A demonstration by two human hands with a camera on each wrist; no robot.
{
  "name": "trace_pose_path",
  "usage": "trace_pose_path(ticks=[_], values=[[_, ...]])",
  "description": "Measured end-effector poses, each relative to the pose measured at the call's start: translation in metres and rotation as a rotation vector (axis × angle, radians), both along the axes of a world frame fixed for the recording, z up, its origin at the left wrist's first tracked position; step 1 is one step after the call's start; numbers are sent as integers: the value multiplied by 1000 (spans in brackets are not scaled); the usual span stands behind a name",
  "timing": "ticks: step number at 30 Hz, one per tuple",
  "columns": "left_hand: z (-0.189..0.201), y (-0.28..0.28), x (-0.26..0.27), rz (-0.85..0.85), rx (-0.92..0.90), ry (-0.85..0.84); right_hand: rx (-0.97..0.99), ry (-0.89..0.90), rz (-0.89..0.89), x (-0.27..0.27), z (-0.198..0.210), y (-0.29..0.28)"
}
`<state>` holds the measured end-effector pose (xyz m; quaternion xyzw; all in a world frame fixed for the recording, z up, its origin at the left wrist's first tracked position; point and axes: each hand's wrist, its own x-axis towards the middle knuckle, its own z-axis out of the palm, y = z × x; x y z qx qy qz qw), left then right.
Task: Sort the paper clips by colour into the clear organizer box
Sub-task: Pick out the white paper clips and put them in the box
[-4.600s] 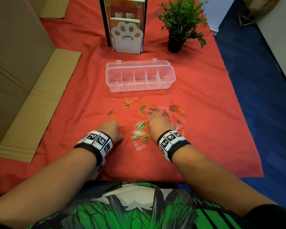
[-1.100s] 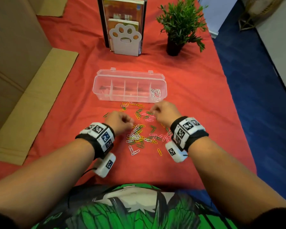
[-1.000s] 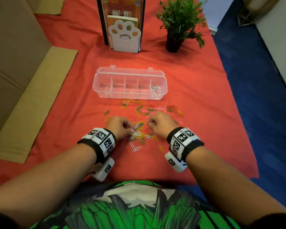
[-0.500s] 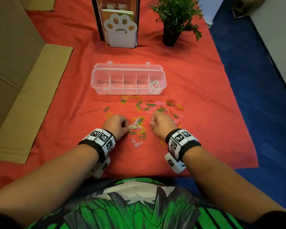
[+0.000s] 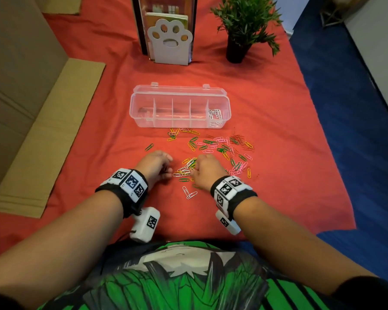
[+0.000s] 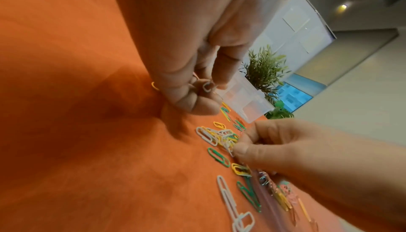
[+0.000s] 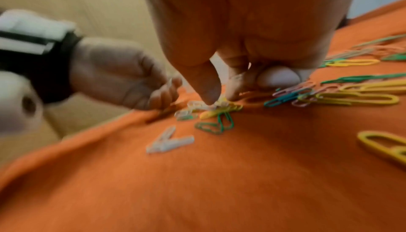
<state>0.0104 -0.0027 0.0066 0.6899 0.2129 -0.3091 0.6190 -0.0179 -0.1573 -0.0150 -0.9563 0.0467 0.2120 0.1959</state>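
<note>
Where the head view looks down on the bench (image 5: 289, 175), covered by a red cloth, the clear organizer box (image 5: 141, 113) stands open at the centre, its lid folded back on the far side. Its rightmost compartment holds white paper clips (image 5: 215, 114); the other compartments look bare. Loose paper clips (image 5: 220, 146) in green, yellow, pink, red and white lie scattered on the cloth just near of the box. The left hand (image 5: 155, 164) rests on the cloth left of the scatter, fingers curled. The right hand (image 5: 207, 172) rests on the near part of the scatter. Two linked white clips (image 5: 189, 193) lie apart, nearest the person. A paw-shaped bookend (image 5: 169, 44) with books and a potted plant (image 5: 244, 21) stand at the far edge; cardboard (image 5: 43, 135) lies at left.

In the left wrist view, the left hand (image 6: 186, 62) has its fingers curled around a white clip (image 6: 207, 86), pinched at the fingertips. The right hand (image 6: 296, 150) pinches at a cluster of white and yellow clips (image 6: 217, 135) on the cloth.

In the right wrist view, which is blurred, the right hand's thumb (image 7: 206, 86) and forefinger converge, narrowly parted, on the white clips in the cluster (image 7: 197, 106); whether a clip is gripped cannot be told. The left hand (image 7: 123, 79) is curled beside it.
</note>
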Motion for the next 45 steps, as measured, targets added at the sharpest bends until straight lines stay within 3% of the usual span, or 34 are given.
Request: trace_pose_path(ticks=[4,6,12,15,17,19,22,26,34,40,43,45], values=[[3,-2,0,105,-131,78,-77,-38,73,4,-5,1],[-4,-3,0,6,-18,-2,0,-8,-8,11,0,-8],[-21,-1,-5,-614,638,-505,655,93,-421,21,16,-29],[-22,-2,-6,-673,699,-578,1012,172,-619,24,19,-27],[-24,-2,-6,-686,705,-581,1098,206,-679,25,20,-23],[-24,0,-4,-672,695,-561,937,170,-574,25,18,-17],[-19,5,-1,-583,663,-523,481,36,-250,27,12,-9],[-14,11,4,-440,502,-409,245,-65,68,24,4,-4],[-10,7,8,-134,17,-55,164,-127,19,25,1,-27],[-16,7,10,-246,338,-305,75,-133,117,20,-8,-21],[-15,6,10,-238,445,-454,132,-172,-21,23,-4,-29],[-12,3,8,-361,564,-553,221,-154,-165,24,1,-35]])
